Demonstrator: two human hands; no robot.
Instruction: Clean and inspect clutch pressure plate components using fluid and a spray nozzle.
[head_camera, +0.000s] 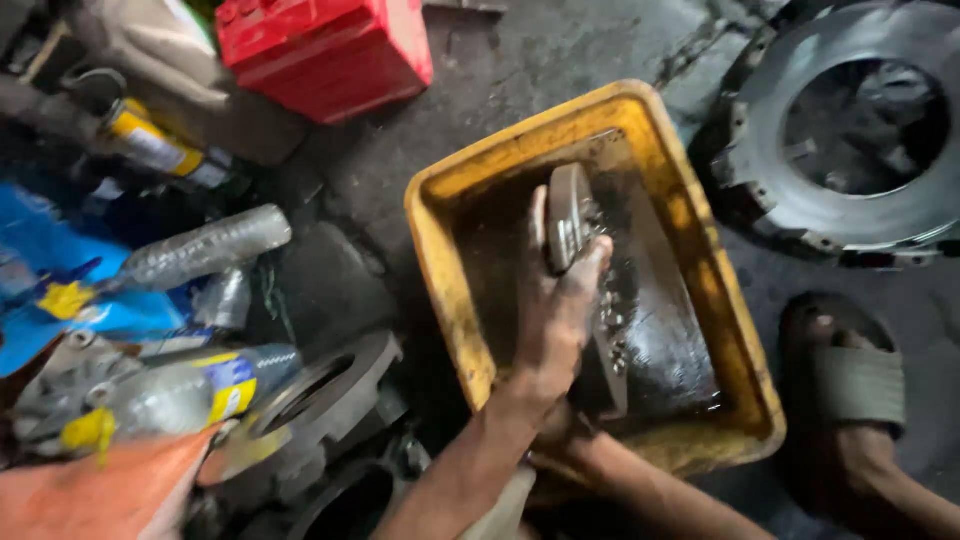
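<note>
On my far left a clear plastic bottle (205, 245) is lying among blue wrapping, and a flat metal ring (320, 390) is resting on the oily floor beside it — a red box (325, 50) is standing further back. In the middle I am leaning over the yellow tub (450, 260), which is holding dark, greasy liquid. My left hand (555, 315) is wrapping around a round metal disc (568, 215), standing on edge in the tub, fingers closed along its rim. My right hand is reaching in underneath the left arm, hidden — I cannot tell how it is gripping. I am judging the disc heavy, stiff and slick with oil, so taking it by the rim with both hands looks safest. To the right a big clutch plate (850, 130) is lying flat, and a sandalled foot (850, 380) is resting near the tub.
</note>
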